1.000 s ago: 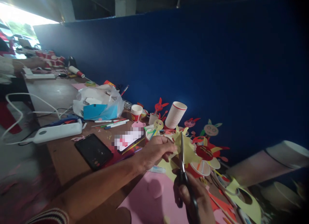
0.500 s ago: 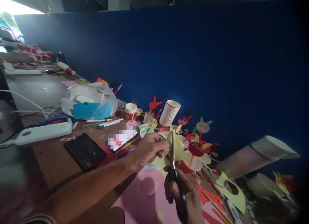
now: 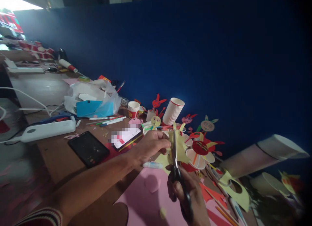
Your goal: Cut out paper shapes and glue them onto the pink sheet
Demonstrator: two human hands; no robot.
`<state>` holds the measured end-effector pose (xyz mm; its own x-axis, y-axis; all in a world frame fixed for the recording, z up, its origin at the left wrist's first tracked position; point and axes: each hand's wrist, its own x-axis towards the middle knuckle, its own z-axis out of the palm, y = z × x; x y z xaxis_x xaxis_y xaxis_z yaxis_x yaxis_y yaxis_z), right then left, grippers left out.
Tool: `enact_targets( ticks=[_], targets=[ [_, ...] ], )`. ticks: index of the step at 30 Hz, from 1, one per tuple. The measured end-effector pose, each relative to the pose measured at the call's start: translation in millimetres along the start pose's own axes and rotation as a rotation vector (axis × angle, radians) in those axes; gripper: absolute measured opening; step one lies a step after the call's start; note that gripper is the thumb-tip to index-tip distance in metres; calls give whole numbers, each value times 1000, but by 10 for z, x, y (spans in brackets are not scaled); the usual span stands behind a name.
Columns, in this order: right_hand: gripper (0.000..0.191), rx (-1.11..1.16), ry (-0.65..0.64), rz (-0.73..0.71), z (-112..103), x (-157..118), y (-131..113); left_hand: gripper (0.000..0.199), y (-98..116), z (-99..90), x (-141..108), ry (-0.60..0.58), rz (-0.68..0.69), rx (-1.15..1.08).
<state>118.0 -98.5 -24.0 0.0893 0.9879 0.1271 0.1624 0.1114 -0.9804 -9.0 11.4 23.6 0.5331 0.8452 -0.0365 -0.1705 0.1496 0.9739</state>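
Observation:
My left hand pinches the left edge of a yellow paper piece with pointed tips. Black-handled scissors are gripped in my right hand, their blades upright against the paper. Whether the blades are parted is hard to tell. Below the hands lies a large pink paper sheet, with a glue tube at its top edge. Paper cups with animal faces on sticks, among them a red face and a pale green one, stand just behind and to the right.
Stacked cups lean by the blue partition. On the left are a black tablet, a phone, pens, a white power strip and a plastic bag. At right are a large white roll and a yellow cut-out.
The view has shifted slightly, so most things sit a little further right. Both hands keep their hold on the paper and scissors.

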Motion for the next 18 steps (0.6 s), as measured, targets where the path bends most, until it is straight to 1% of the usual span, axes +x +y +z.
enact_targets(
  ticks=[8,14,18],
  targets=[
    [46,-56,5,-39,-20,9,19,7,25,-7,0,-19,-2,-15],
    [45,-58,-2,-15,-46,1,14,6,70,-7,-8,6,-40,-23],
    [45,-35,-40,-3,-83,5,46,5,93,-20,8,13,-41,1]
  ],
)
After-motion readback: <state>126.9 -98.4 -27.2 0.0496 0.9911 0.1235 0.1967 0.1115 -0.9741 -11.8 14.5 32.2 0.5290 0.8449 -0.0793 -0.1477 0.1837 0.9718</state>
